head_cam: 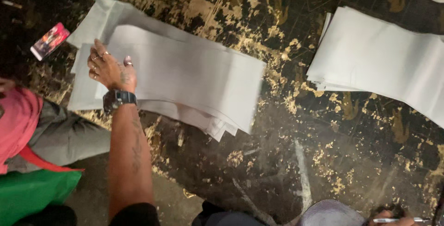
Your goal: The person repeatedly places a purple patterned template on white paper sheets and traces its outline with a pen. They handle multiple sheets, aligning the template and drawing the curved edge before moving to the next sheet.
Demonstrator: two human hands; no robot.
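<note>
**Left hand pressed flat on a stack of white paper sheets**

Seen from above, a person's left hand (110, 70) rests on a fanned stack of large white paper sheets (185, 80) lying on a dark, worn floor (277, 161) flecked with gold-coloured patches. The hand is spread open, fingers (97, 50) extended and slightly apart, palm down on the left end of the top sheets. It grips nothing; it only presses on the paper. Rings show on several fingers, and a black wristwatch (119, 99) sits on the wrist. The bare forearm runs down toward the bottom of the view, with tattoo marks along it.

The stack lies left of centre, its sheets offset so that many edges show at the lower right corner. A second pile of white sheets (379, 59) lies well apart, at the upper right, running off the edge of the view.

At the bottom right corner, the right hand (393, 220) is only partly in view. It is closed around a slim silver pen (400, 219), which lies roughly level; how tightly the fingers close cannot be told.

To the upper left, just beside the first stack, a phone (50, 40) with a bright pink and red screen lies tilted on the floor. At the left edge sit pink fabric (16, 124), grey fabric (69, 136) and green fabric (32, 191).
</note>
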